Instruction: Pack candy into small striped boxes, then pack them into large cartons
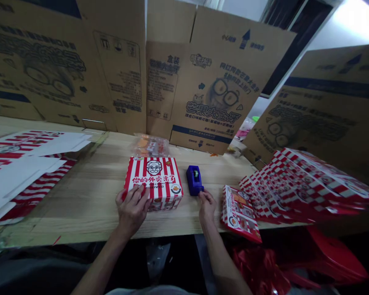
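A carton box (155,180) with red and white stripes and a printed bearded face stands closed on the wooden table. My left hand (133,209) grips its near left corner, with fingers bent over the top and front edge. To the right of the box lies a blue tape dispenser (192,180) with a small roll in it. At the dispenser's near end, my right hand (207,205) has its thumb and finger pinched together where the tape comes off. The strip between the fingertips is too small to see clearly.
Behind the box lies a clear bag of packaged pieces (150,145). Flat unfolded cartons (27,164) are piled at the left. One finished box (240,213) and a stack of boxes (295,184) stand at the right. Large brown cardboard panels (172,82) wall the back.
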Tool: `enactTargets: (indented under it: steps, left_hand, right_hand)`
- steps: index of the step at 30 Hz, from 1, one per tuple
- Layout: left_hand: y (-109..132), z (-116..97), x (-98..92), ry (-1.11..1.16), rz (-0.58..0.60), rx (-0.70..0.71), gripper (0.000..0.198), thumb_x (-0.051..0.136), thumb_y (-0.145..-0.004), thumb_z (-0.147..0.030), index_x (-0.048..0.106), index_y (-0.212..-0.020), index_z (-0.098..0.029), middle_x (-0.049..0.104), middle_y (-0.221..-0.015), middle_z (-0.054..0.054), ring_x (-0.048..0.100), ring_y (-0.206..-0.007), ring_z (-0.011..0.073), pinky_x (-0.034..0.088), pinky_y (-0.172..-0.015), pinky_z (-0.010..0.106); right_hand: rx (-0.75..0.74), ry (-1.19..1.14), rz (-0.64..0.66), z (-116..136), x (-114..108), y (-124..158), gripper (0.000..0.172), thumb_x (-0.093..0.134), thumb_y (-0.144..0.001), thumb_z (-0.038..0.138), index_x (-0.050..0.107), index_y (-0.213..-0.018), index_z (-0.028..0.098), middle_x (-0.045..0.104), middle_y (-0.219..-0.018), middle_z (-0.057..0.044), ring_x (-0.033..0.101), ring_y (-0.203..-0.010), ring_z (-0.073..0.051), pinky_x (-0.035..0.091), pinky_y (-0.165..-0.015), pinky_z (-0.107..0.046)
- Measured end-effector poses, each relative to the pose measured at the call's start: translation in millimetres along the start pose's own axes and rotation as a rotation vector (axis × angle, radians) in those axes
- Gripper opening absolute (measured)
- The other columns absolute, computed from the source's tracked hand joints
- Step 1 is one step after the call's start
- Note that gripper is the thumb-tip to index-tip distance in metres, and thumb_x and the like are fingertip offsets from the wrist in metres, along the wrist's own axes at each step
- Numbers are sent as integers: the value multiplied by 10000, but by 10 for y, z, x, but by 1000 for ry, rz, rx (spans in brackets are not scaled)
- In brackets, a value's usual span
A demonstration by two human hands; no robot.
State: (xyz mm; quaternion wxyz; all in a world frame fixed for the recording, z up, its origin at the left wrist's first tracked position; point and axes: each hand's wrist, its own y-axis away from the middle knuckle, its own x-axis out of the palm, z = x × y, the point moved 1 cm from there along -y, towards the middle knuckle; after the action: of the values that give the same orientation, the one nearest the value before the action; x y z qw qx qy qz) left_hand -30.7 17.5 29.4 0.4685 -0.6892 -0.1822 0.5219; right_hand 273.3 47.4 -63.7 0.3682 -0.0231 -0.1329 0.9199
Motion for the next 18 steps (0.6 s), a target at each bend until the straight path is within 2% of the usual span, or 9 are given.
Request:
enactTargets:
  steps: [4, 8, 10, 12, 15, 18]
  left_hand:
    - [10, 12, -2, 3, 21, -1, 230, 604, -868, -219, 652, -1093, -206, 711, -1093, 114, 635, -1023, 268, 313, -973, 480]
    - [3, 6, -5, 4, 25, -9, 216, 589, -877, -230, 656, -1080, -197, 711, -1090, 119, 628, -1032, 278, 309, -970, 487]
    - [3, 0, -5, -2, 31, -5, 217, 577, -883, -226, 654, -1083, -190, 709, -1095, 122, 625, -1034, 279, 309, -968, 489]
    - [7, -5, -5, 3, 41, 2, 235, 563, -886, -218, 649, -1103, -184, 704, -1105, 123, 620, -1040, 279, 307, -970, 488]
    - [17, -8, 1, 25, 50, -6, 253, 549, -892, -223, 649, -1120, -174, 696, -1117, 127, 608, -1054, 282, 303, -973, 488]
    - [33, -7, 15, 47, 51, -35, 257, 529, -901, -222, 654, -1122, -187, 691, -1113, 126, 594, -1078, 282, 295, -980, 495]
  right_hand:
    - [38, 24, -38, -79, -54, 77, 247, 668, -646, 395, 646, -632, 150, 628, -903, -87, 566, -862, -210, 451, -788, -349]
    - [44, 63, 38, -69, -156, 54, 243, 642, -643, 389, 585, -583, 161, 591, -758, -50, 533, -744, -189, 447, -726, -339]
    - [35, 90, 123, 43, -240, 75, 236, 629, -675, 390, 600, -631, 160, 580, -721, -35, 522, -708, -183, 445, -694, -330]
    - [17, 112, 231, 290, -297, 97, 228, 639, -709, 387, 632, -702, 160, 599, -769, -39, 539, -748, -192, 448, -712, -328]
    - [-88, 156, 499, 937, -195, 89, 199, 675, -757, 360, 629, -691, 178, 613, -928, -53, 560, -908, -208, 440, -823, -327]
    - [-490, 375, 1064, 1690, 189, 113, 191, 542, -909, 306, 619, -778, 192, 581, -1019, -70, 529, -995, -200, 416, -888, -333]
